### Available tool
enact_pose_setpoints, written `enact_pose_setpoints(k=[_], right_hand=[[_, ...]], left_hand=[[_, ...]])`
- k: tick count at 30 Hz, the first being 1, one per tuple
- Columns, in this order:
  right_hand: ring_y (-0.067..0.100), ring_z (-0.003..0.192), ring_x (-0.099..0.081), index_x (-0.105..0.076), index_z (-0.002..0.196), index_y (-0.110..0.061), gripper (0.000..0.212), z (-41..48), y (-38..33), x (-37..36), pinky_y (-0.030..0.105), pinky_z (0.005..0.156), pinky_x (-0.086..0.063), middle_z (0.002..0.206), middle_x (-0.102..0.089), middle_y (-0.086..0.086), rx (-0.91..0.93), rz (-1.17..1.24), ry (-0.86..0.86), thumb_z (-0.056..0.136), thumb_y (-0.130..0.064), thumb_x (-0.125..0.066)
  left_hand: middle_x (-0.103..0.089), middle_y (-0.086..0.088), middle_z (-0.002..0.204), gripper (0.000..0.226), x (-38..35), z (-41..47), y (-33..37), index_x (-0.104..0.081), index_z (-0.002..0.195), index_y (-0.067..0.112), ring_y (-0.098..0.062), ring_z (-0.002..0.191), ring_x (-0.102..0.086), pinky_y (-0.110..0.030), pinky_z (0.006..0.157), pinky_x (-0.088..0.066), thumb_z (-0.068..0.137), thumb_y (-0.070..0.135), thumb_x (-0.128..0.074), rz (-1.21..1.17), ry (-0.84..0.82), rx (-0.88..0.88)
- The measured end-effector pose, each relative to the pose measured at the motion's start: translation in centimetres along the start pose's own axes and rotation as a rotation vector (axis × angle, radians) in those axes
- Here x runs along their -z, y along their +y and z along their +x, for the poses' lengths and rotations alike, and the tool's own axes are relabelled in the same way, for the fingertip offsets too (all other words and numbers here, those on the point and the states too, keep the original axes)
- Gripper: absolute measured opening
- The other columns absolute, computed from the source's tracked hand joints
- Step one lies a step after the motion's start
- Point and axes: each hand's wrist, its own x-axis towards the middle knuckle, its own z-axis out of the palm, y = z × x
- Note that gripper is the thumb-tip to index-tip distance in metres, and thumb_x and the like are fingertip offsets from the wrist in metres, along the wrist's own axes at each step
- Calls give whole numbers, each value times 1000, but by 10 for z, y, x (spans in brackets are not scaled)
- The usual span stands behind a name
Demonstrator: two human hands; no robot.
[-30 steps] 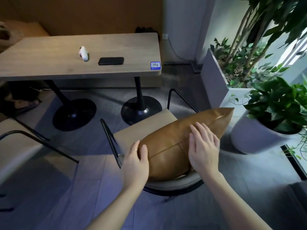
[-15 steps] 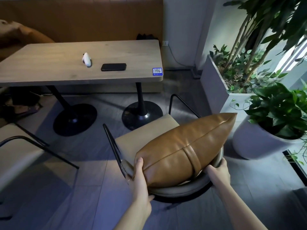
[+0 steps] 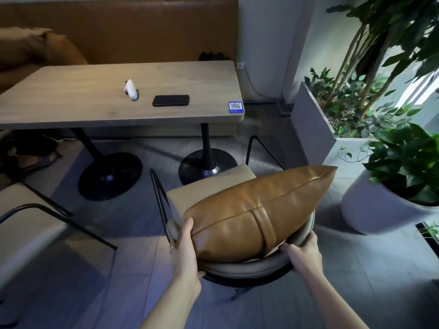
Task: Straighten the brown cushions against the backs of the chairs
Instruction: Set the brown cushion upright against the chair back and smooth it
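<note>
head: since a second ago right hand (image 3: 303, 254) drops from cushion top to chair (image 3: 240, 269) backrest | brown cushion (image 3: 256, 210) upright against backrest, between hands | left hand (image 3: 184, 255) clasps cushion's left end | right fingers curl around backrest rim, lower right

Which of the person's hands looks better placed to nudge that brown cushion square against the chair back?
Probably the left hand: it grips the brown cushion at its near-left end, thumb on top. The right hand sits low by the chair back, partly hidden beneath the cushion.
</note>
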Motion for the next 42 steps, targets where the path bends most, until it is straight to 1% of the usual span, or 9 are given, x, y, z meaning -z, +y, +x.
enact_pose_setpoints(k=[4, 8, 14, 26, 31, 34, 37, 39, 42], right_hand=[[42, 108, -58, -33, 137, -17, 80, -11, -11, -29, 48, 94, -49, 117, -61, 16, 2, -51, -2, 72, -31, -78], [45, 113, -56, -30, 135, -12, 81, -20, -19, -61, 45, 88, -44, 129, -56, 24, 18, -58, -22, 75, -35, -79], [46, 115, -52, -25, 136, -10, 84, -34, -40, -114, 44, 85, -40, 137, -43, 29, 41, -24, -62, 78, -37, -80], [47, 98, -56, -22, 131, -10, 92, -49, -93, -204, 47, 81, -49, 131, -37, 29, 59, -7, -128, 74, -46, -84], [37, 94, -49, -22, 129, -15, 89, -54, -96, -210, 45, 82, -47, 128, -40, 21, 46, 67, -187, 74, -55, -80], [36, 109, -61, -30, 124, -20, 96, -36, -92, -193, 55, 93, -55, 125, -56, 11, 30, 59, -222, 57, -74, -73], [32, 106, -59, -35, 120, -21, 75, -10, -100, -161, 57, 94, -54, 120, -57, 8, 51, 48, -187, 71, -58, -78], [31, 103, -57, -33, 129, -21, 73, 6, -113, -144, 58, 93, -55, 117, -53, 6, 42, 74, -196, 77, -41, -80], [30, 105, -60, -29, 143, -32, 89, 30, -135, -135, 55, 94, -55, 118, -59, 3, 64, 34, -228, 68, -27, -77]], left_hand=[[-60, -8, 134, 120, 13, 21, 25, -41, 148, 27, -37, 117, -58, -65, 98, -48, 47, 79, -77, -6, 21, 2], [-66, -8, 123, 85, 28, 45, 54, -53, 129, 23, -34, 110, -62, -59, 98, -51, 63, 70, -78, 19, 42, -40], [-65, -12, 127, 103, 48, 81, 111, -49, 141, 17, -36, 106, -64, -57, 93, -54, 56, 65, -83, 21, 61, -96], [-64, -14, 126, 100, 72, 150, 200, -49, 143, 14, -35, 93, -63, -49, 67, -53, 61, 60, -84, 73, 85, -136], [-70, -12, 122, 100, 79, 171, 216, -58, 134, 23, -36, 103, -66, -53, 81, -55, 48, 68, -84, 123, -9, -119], [-54, -14, 144, 96, 76, 157, 223, -47, 144, 18, -38, 125, -55, -53, 105, -44, 65, 60, -81, 373, 256, -387], [-26, -16, 164, 83, 56, 131, 230, -29, 153, 24, -39, 148, -28, -60, 119, -22, 84, 35, -73, 855, 468, -847], [-15, -14, 169, 87, 33, 112, 227, -25, 155, 28, -33, 155, -12, -57, 122, -9, 83, 34, -73, 1184, 391, -1088], [-8, -6, 171, 102, -16, 85, 204, -10, 158, 38, -27, 156, -3, -55, 125, -6, 80, 56, -73, 1515, 10, -1172]])
